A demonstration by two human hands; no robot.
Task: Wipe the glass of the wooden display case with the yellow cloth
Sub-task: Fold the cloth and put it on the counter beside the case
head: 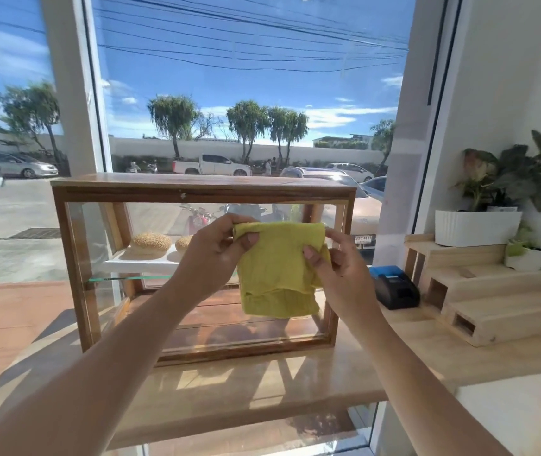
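Head view, only one cam. Landmark = wooden display case (203, 189), sitting on a wooden counter (262, 383) w/ a big window behind it.

Both hands are up in front of the case's front glass (98, 245), holding the yellow cloth (275, 268) between them. Left hand (213, 255) pinches the cloth's upper left corner, thumb over the fabric, fingers curled behind. Right hand (338, 268) grips the upper right edge, thumb on the front, fingers wrapped round the back. So both are clenched on the cloth, neither one loose. Cloth hangs folded, lower edge dangling free in front of the case's right half, approx mid-height to lower third. Can't tell if the cloth touches the glass or hangs just off it.

Inside the case: white tray (137, 263) on a glass shelf (124, 278), left of the hands, w/ a seeded bun (150, 241) on it and a 2nd bun (184, 242) partly hidden by the left hand. Bottom level looks bare wood.

Right of the case on the counter: black and blue small printer (394, 286), close to the case's right side. Further right, stepped wooden stand (492, 291) w/ a potted plant (479, 227) in a white pot on the top step, smaller pot (527, 256) beside it.

Behind the case, thru the window: street, parked cars, trees, blue sky.
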